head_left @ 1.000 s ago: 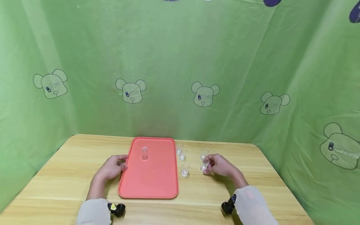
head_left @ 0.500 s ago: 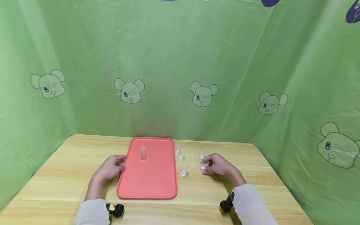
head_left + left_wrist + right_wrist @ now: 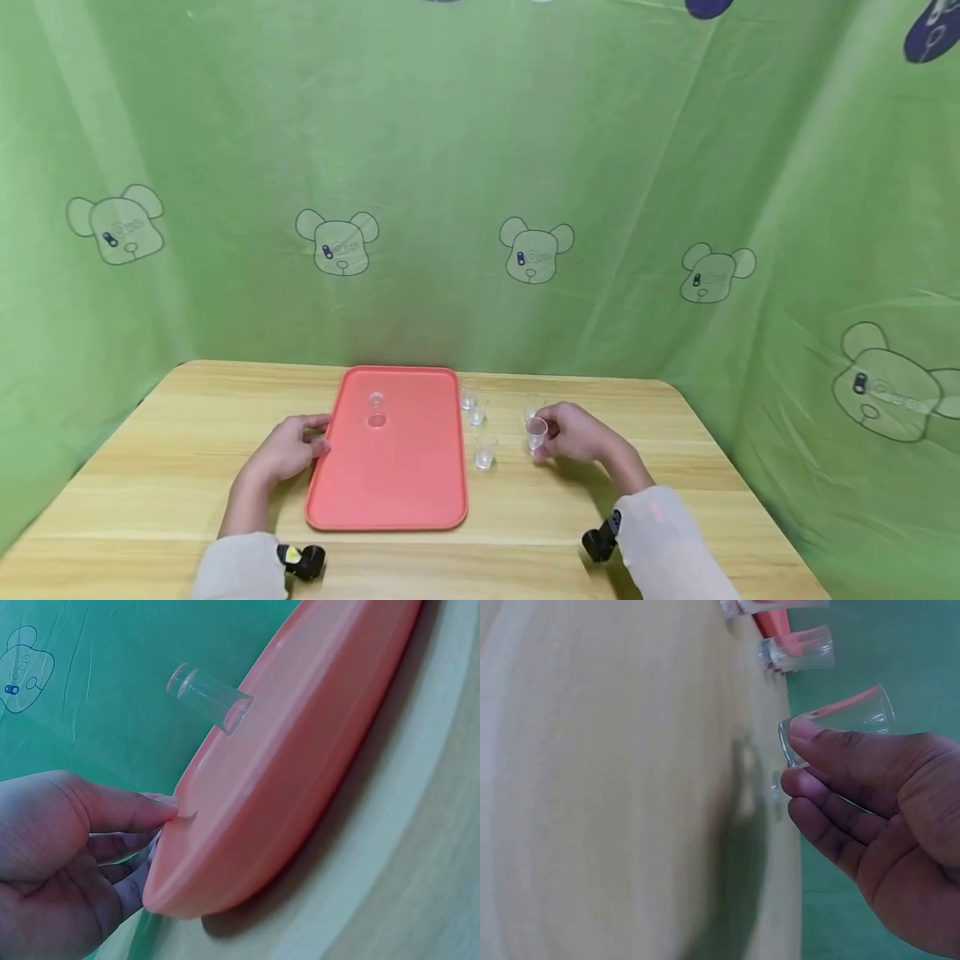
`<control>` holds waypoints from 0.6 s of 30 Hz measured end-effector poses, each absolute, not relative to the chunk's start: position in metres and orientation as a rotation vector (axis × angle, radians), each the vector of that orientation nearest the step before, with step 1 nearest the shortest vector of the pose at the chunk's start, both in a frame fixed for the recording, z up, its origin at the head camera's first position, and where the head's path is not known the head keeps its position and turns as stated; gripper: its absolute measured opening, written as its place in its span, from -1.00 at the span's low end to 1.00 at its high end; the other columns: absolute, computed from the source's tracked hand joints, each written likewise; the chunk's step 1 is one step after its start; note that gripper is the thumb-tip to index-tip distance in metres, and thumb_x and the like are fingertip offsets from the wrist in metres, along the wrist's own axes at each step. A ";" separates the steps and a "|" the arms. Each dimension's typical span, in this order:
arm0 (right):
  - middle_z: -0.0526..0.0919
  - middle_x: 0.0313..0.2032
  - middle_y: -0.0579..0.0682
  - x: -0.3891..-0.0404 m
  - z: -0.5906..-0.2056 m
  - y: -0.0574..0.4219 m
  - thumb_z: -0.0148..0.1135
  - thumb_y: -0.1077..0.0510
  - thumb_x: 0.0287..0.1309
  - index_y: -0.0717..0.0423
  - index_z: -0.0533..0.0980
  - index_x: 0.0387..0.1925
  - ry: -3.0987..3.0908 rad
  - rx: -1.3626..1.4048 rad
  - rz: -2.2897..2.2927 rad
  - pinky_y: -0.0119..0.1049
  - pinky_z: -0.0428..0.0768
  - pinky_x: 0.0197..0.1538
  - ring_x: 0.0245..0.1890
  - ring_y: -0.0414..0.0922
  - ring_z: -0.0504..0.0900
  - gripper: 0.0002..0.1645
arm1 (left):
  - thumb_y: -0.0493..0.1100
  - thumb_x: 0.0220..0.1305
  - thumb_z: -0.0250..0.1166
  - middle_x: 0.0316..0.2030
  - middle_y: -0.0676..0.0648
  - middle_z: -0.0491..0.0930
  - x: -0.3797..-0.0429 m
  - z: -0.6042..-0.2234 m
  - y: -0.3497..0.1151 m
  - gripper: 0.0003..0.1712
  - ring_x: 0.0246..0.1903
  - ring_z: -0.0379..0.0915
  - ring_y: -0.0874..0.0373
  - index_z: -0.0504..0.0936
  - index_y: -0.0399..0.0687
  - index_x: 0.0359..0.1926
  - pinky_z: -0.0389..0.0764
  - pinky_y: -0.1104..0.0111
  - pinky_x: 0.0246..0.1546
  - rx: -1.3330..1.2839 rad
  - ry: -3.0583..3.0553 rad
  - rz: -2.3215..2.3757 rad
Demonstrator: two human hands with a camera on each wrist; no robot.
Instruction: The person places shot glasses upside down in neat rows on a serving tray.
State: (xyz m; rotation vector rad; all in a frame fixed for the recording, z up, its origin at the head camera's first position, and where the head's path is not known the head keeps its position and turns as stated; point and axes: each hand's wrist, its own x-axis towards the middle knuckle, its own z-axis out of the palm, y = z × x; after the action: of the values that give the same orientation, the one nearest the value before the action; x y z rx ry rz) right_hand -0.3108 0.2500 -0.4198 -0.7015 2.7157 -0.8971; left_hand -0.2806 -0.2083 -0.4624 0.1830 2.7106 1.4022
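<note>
My left hand (image 3: 283, 450) grips the left edge of a red tray (image 3: 386, 492), with the thumb over the rim in the left wrist view. One clear shot glass (image 3: 214, 697) stands upside down toward the tray's far end. Right of the tray, my right hand (image 3: 573, 433) holds another clear shot glass (image 3: 536, 435) between thumb and fingers, low on its body near the thick base. In the right wrist view this held glass (image 3: 855, 712) is raised off the tabletop, its mouth upward. Just behind it, another shot glass (image 3: 534, 406) is partly hidden by the hand.
Several clear shot glasses stand upright along the tray's right side: one nearer glass (image 3: 485, 454) and a pair of glasses (image 3: 477, 412) farther back. The wooden table (image 3: 540, 533) ends at a green curtain (image 3: 442, 317) with bear-head prints, which also encloses both sides.
The head view has turned slightly, so everything sits a little farther left. The glass in my right hand has risen a little. My left hand keeps its grip on the tray.
</note>
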 end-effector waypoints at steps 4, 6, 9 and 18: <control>0.54 -0.52 -0.11 -0.311 -0.410 0.245 0.42 0.34 -0.10 0.09 0.56 -0.39 2.739 -0.760 -0.864 -0.33 0.54 -0.39 -0.48 -0.19 0.47 -0.79 | -0.36 0.24 0.16 0.09 -0.32 0.50 -0.280 -0.463 -0.209 -0.47 -0.03 0.52 -0.10 0.38 -0.37 0.24 0.58 0.16 -0.06 0.202 2.723 1.394; 0.54 -0.50 -0.11 -0.312 -0.405 0.242 0.39 0.37 -0.10 0.10 0.57 -0.38 2.737 -0.774 -0.869 -0.31 0.55 -0.38 -0.47 -0.19 0.48 -0.78 | -0.36 0.24 0.17 0.07 -0.32 0.51 -0.280 -0.463 -0.209 -0.47 -0.03 0.52 -0.09 0.38 -0.37 0.24 0.58 0.16 -0.07 0.202 2.730 1.390; 0.56 -0.48 -0.12 -0.314 -0.399 0.237 0.39 0.37 -0.09 0.09 0.58 -0.35 2.741 -0.787 -0.861 -0.32 0.55 -0.34 -0.45 -0.20 0.49 -0.78 | -0.35 0.25 0.17 0.07 -0.32 0.51 -0.279 -0.463 -0.209 -0.47 -0.04 0.51 -0.08 0.37 -0.37 0.25 0.57 0.14 -0.06 0.199 2.727 1.387; 0.62 -0.41 -0.11 -0.314 -0.384 0.222 0.42 0.32 -0.09 0.13 0.61 -0.24 2.776 -0.820 -0.862 -0.32 0.60 -0.26 -0.38 -0.20 0.56 -0.71 | -0.36 0.25 0.16 0.11 -0.35 0.48 -0.279 -0.462 -0.207 -0.47 -0.04 0.53 -0.10 0.37 -0.40 0.24 0.56 0.12 -0.04 0.230 2.741 1.370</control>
State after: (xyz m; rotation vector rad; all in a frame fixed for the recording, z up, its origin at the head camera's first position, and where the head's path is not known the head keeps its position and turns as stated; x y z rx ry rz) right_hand -0.3142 0.2220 -0.3845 -0.8197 2.7756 -0.8624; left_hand -0.2785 -0.2068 -0.4625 0.2297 2.7410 1.3704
